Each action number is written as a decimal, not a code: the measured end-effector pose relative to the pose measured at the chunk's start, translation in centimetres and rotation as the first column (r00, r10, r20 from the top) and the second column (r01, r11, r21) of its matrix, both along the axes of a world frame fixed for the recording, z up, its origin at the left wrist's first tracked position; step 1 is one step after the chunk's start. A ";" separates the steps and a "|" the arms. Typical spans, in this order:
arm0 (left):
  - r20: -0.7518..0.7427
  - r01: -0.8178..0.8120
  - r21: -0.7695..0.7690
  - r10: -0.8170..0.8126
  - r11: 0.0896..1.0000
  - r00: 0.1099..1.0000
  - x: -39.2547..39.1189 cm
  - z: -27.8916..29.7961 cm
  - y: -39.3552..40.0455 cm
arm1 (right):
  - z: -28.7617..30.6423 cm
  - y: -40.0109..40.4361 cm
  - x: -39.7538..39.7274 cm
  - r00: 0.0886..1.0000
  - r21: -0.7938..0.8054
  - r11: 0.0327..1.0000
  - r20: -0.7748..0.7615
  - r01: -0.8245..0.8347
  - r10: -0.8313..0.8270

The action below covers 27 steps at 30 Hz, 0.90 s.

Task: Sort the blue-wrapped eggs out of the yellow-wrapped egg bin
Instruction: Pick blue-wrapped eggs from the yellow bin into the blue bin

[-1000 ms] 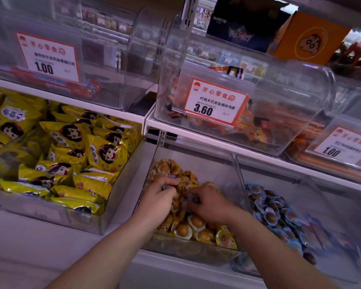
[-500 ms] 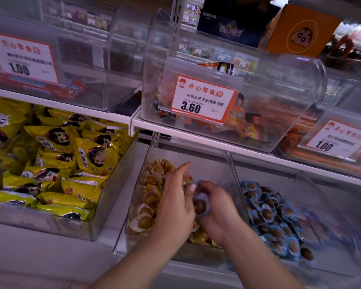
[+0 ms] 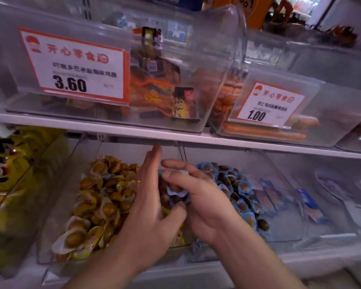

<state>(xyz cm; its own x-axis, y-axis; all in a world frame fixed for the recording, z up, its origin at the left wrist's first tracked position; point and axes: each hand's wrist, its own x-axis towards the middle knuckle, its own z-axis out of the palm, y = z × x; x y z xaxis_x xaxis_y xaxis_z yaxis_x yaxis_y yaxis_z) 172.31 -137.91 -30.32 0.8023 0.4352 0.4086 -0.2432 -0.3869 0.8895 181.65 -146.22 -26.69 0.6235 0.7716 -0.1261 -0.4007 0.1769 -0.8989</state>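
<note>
A clear bin (image 3: 56,205) on the lower shelf holds several yellow-wrapped eggs (image 3: 104,197). To its right, a second clear bin (image 3: 296,205) holds blue-wrapped eggs (image 3: 242,197). Both hands meet over the right side of the yellow bin. My right hand (image 3: 204,201) grips a small bunch of blue-wrapped eggs (image 3: 176,191) between thumb and fingers. My left hand (image 3: 152,201) lies against that bunch with its fingers mostly straight and pointing up; its thumb touches the bunch from below.
A white shelf edge (image 3: 217,140) runs just above the hands. Over it stand clear bins with price tags 3.60 (image 3: 71,84) and 1.00 (image 3: 256,115). Yellow snack bags (image 3: 2,170) fill the bin at far left. Flat blue packets (image 3: 308,203) lie at right.
The view has moved closer and to the right. Both hands rose out of the yellow egg pile and came together, with blue-wrapped eggs now gathered in my right hand.
</note>
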 end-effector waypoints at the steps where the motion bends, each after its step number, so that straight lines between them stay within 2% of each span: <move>1: 0.002 -0.005 0.010 0.005 1.000 1.000 0.3 0.0 -0.6 | 0.3 -0.8 1.0 0.999 0.027 0.999 0.037 0.038 -0.039; 3: -0.015 -0.039 0.113 0.041 0.993 0.999 0.9 -0.4 -0.9 | 0.5 -2.4 3.5 0.976 0.048 0.982 0.114 0.181 -0.185; 5: -0.077 -0.055 0.228 0.074 0.972 0.994 1.3 -1.0 -0.2 | 0.0 -3.7 6.3 0.911 -0.063 0.930 0.234 0.361 -0.338; 6: -0.121 -0.049 0.244 0.080 0.969 0.989 1.5 -1.3 0.4 | -0.6 -4.1 7.5 0.886 -0.141 0.899 0.288 0.414 -0.362; 8: -0.179 -0.074 0.216 0.114 0.974 0.977 1.5 -1.9 1.9 | -1.6 -4.7 9.0 0.907 -0.286 0.877 0.291 0.386 -0.304; 10: -0.172 -0.138 0.213 0.176 0.967 0.969 1.2 -2.2 3.6 | -2.4 -5.2 9.9 0.918 -0.372 0.857 0.311 0.357 -0.248; 12: -0.127 -0.210 0.236 0.244 0.949 0.961 0.5 -2.0 5.4 | -2.7 -5.4 10.5 0.833 -0.355 0.801 0.469 0.482 -0.294; 14: -0.111 -0.283 0.279 0.323 0.918 0.940 -0.7 -1.6 7.3 | -2.6 -5.1 10.3 0.699 -0.239 0.757 0.614 0.608 -0.367; 16: -0.114 -0.331 0.330 0.386 0.884 0.916 -2.5 -1.0 9.1 | -2.2 -4.3 9.1 0.614 -0.148 0.767 0.700 0.624 -0.364; 20: -0.079 -0.445 0.461 0.534 0.768 0.841 -6.2 0.1 11.1 | -1.5 -1.9 4.7 0.435 -0.055 0.873 0.881 0.485 -0.187; 22: -0.125 -0.402 0.518 0.532 0.755 0.838 -7.2 0.2 11.1 | -1.3 0.3 2.3 0.364 -0.084 0.920 0.929 0.383 -0.067; 25: -0.192 -0.289 0.570 0.467 0.769 0.863 -7.9 -0.6 10.7 | -1.7 5.8 0.3 0.265 -0.327 0.920 0.926 0.214 0.267; 27: -0.197 -0.317 0.494 0.459 0.809 0.866 -8.3 -1.0 11.3 | -2.7 10.1 0.4 0.234 -0.538 0.832 0.833 0.135 0.501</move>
